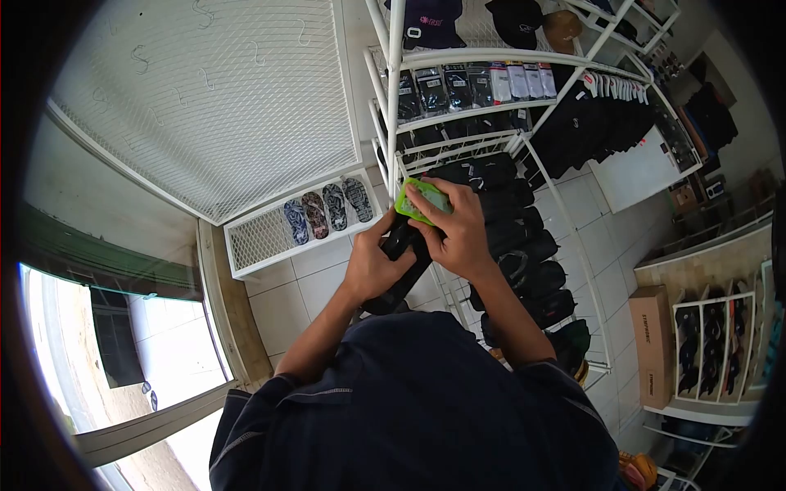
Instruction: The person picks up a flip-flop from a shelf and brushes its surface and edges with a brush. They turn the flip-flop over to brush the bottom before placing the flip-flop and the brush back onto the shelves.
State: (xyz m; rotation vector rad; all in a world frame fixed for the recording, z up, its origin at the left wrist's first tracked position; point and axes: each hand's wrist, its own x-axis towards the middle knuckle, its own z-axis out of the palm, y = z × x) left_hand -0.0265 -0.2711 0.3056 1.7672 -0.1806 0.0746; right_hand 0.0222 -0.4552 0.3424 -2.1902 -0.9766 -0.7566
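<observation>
In my right hand (454,225) is a bright green brush-like object (426,201) with a pale, partly see-through middle, the fingers pressed over its top. My left hand (377,260) is wrapped round a black item (399,241), whose dark length runs down between my forearms. The green object lies against the upper end of the black item, where both hands nearly meet. Most of the black item is hidden by my hands, so I cannot tell exactly what it is.
Ahead stands a white metal rack (491,57) with caps and packaged goods. Rows of black items (524,245) hang right of my hands. Flip-flops (336,206) lie on a low white shelf to the left. A cardboard box (652,348) stands at the right.
</observation>
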